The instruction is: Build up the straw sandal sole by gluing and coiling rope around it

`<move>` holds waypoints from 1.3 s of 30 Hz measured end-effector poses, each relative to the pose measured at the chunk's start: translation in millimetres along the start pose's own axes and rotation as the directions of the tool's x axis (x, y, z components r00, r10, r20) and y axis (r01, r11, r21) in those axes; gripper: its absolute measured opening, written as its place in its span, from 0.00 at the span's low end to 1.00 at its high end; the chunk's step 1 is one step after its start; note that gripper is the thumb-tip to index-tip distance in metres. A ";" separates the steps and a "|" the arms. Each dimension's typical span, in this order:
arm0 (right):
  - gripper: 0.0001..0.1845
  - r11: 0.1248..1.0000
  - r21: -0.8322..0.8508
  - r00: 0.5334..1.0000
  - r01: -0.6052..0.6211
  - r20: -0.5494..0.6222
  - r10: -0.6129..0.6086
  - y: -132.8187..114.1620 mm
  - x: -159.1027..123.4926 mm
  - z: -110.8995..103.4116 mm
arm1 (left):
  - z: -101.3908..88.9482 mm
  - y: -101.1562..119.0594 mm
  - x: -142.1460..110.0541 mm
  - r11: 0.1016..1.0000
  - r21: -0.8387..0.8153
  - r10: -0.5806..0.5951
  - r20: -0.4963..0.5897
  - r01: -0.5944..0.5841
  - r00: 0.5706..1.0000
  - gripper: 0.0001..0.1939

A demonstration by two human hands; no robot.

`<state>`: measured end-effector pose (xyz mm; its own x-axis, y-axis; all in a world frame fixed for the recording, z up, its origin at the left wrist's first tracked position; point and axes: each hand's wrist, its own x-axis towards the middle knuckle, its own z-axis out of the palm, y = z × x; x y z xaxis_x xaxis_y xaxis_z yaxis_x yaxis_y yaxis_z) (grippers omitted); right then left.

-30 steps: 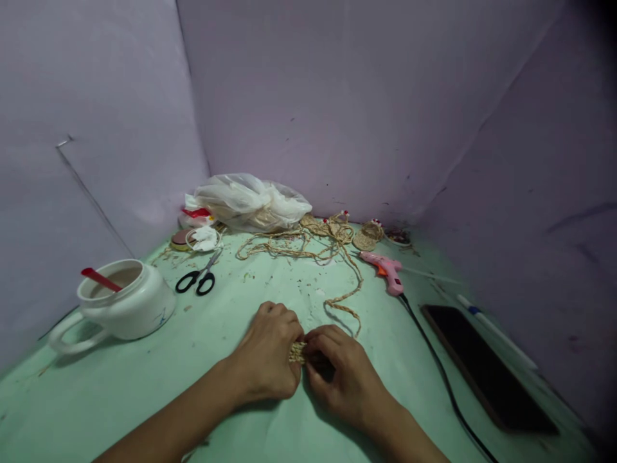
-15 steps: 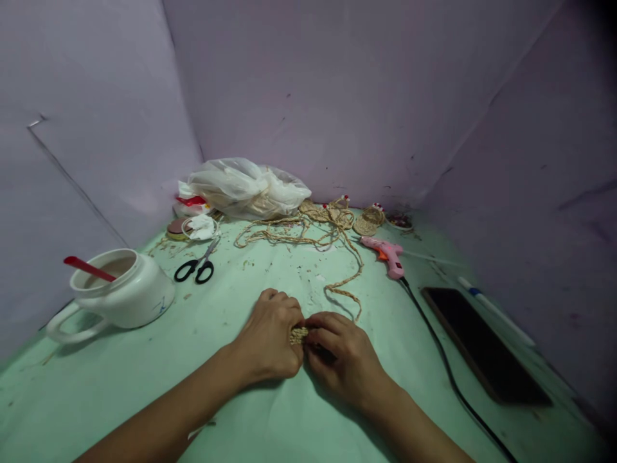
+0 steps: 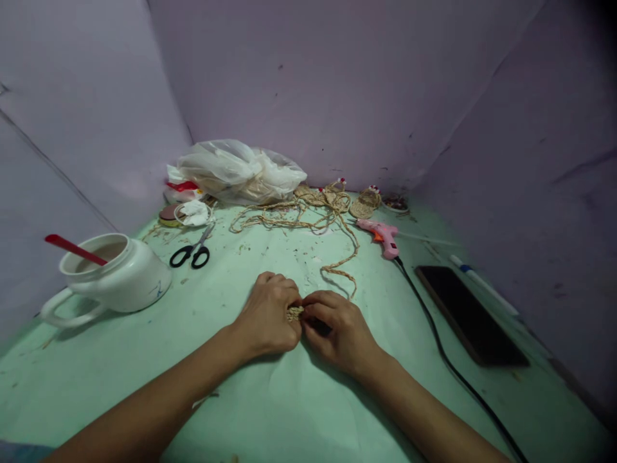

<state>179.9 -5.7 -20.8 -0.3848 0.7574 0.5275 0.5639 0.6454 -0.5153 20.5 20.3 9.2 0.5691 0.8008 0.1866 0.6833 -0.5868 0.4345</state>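
My left hand [image 3: 268, 316] and my right hand [image 3: 336, 330] rest side by side on the green table [image 3: 289, 411], fingers curled. Between them they pinch a small coiled piece of braided straw rope [image 3: 294, 313]. Most of that piece is hidden under my fingers. A long loose length of the same braided rope [image 3: 337, 257] trails from behind my right hand back to a tangled heap [image 3: 308, 209] near the wall.
A white pot [image 3: 113, 276] with a red stick stands at the left. Black scissors [image 3: 191, 251] lie behind it. A plastic bag [image 3: 241, 173] sits at the back. A pink glue gun [image 3: 380, 235] with a black cord [image 3: 448, 360], a dark phone [image 3: 470, 315] and a pen [image 3: 482, 283] lie at the right.
Both hands stay together on the straw piece. The view has tilted, so everything sits a little higher in the picture.
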 end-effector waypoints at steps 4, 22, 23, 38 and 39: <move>0.08 1.000 0.008 1.000 -0.009 -0.003 0.009 0.6 -0.7 0.1 | 1.7 -1.0 -1.0 1.000 -0.005 0.003 -0.006 -0.003 1.000 0.07; 0.06 0.996 0.091 0.999 -0.012 0.051 0.008 1.6 3.7 -0.6 | 5.0 -5.5 2.0 1.000 -0.008 0.025 -0.026 -0.025 0.999 0.05; 0.07 0.996 0.093 0.999 -0.007 0.052 0.002 2.0 3.6 -0.5 | 4.7 -5.5 2.1 1.000 -0.006 0.025 -0.025 -0.025 0.999 0.04; 0.08 0.995 0.102 0.999 -0.015 0.035 0.012 -1.3 3.6 0.0 | -37.8 -21.4 -2.6 0.995 -0.104 0.009 0.074 -0.002 0.997 0.20; 0.08 0.995 0.098 0.999 -0.023 0.039 0.019 -1.5 3.9 0.0 | -47.1 -26.6 -3.5 0.993 -0.116 -0.007 0.057 0.014 0.998 0.21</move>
<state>177.6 -3.7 -17.9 -0.4018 0.7730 0.4909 0.4983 0.6344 -0.5910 -21.2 38.7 38.6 0.5891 0.7971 0.1329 0.6333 -0.5575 0.5368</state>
